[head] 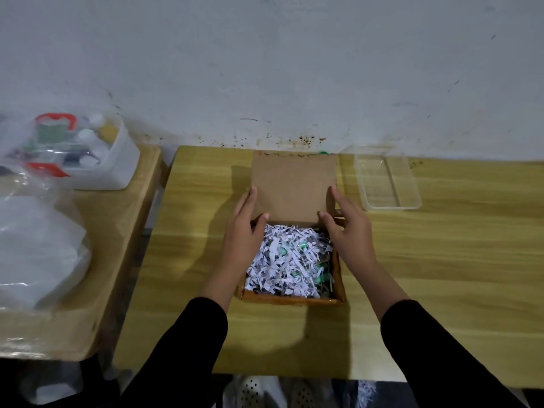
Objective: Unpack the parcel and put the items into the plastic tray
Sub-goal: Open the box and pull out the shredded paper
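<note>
Left hand point(245, 231), right hand point(346, 231), outstretched, flanking lid point(294, 187)

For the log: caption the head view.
Raised box lid flanked by left hand and right hand; shredded paper fills the box, tray beside.

Small green items point(284, 251) lie half buried in shredded paper point(279, 272), too small to identify. The left edge cuts off a clear bag point(35, 245); contents of the far white bin point(117, 172) are blurred.
</note>
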The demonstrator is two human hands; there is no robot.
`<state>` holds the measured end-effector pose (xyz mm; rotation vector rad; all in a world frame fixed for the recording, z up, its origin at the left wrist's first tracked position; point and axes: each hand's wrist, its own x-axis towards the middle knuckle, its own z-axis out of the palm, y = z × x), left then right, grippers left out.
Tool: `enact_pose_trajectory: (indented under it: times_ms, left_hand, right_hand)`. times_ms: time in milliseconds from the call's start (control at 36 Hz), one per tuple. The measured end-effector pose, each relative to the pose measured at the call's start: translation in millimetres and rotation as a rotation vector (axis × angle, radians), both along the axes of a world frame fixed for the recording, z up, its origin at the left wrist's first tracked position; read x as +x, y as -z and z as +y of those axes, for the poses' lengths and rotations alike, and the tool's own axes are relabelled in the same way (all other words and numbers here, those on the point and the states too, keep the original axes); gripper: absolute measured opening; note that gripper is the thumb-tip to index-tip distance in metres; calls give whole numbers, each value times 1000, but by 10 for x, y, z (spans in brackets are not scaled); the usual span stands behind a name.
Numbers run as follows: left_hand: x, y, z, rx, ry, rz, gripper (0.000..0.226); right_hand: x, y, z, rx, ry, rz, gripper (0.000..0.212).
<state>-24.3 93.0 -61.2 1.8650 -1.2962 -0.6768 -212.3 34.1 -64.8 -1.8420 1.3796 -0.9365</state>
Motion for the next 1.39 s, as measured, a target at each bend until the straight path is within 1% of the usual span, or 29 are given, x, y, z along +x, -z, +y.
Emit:
enact_pose_trajectory:
  times_ms: [194, 278, 361, 417, 472, 528, 611, 667, 750, 778, 833, 917, 1028, 1111, 1222, 1306, 1389]
  left_hand:
    - [-14, 8, 32, 3, -18, -60, 63]
    - [20, 14, 35, 14, -23, -120, 64]
    - [50, -16, 25, 23, -18, -153, 63]
    - [70, -26, 23, 29, -2, -162, 62]
    - [84, -51, 56, 45, 25, -185, 62]
    - [98, -45, 114, 57, 56, -200, 64]
    - [-59, -187, 443, 62, 128, -250, 66]
    - [-66, -206, 471, 84, 167, -255, 66]
    - [-67, -244, 426, 134, 273, -250, 69]
    - [-79, -264, 408, 163, 336, -251, 72]
    - [-103, -286, 372, 254, 482, -282, 83]
    - [-138, -280, 321, 369, 643, -429, 102]
    - [-169, -284, 248, 437, 668, -596, 114]
    - [-211, -258, 199, 485, 667, -676, 117]
    - [-264, -174, 158, 559, 677, -742, 111]
    - [-279, -130, 149, 570, 678, -800, 102]
    - [-298, -85, 162, 567, 675, -841, 94]
  right_hand:
    - [-36, -39, 37, -15, -30, 16, 46]
    - [-49, -53, 54, -5, -41, 32, 42]
    - [-37, -101, 39, -20, -85, 105, 39]
    - [-16, -141, 20, 5, -122, 172, 40]
    - [5, -185, 22, 50, -156, 237, 45]
    - [10, -219, 20, 79, -183, 322, 55]
    - [-160, -364, 308, 100, -216, 415, 68]
    - [-155, -375, 368, 84, -212, 443, 71]
    - [-142, -383, 422, 24, -234, 451, 70]
    - [-127, -373, 440, 31, -276, 453, 72]
    - [-86, -348, 475, 100, -410, 499, 82]
    - [-27, -306, 450, 217, -594, 697, 99]
    - [92, -337, 361, 240, -676, 861, 110]
    - [185, -329, 355, 198, -717, 975, 106]
    - [249, -252, 375, 161, -708, 1090, 98]
    - [281, -213, 398, 102, -671, 1123, 91]
    - [292, -161, 437, 90, -645, 1112, 83]
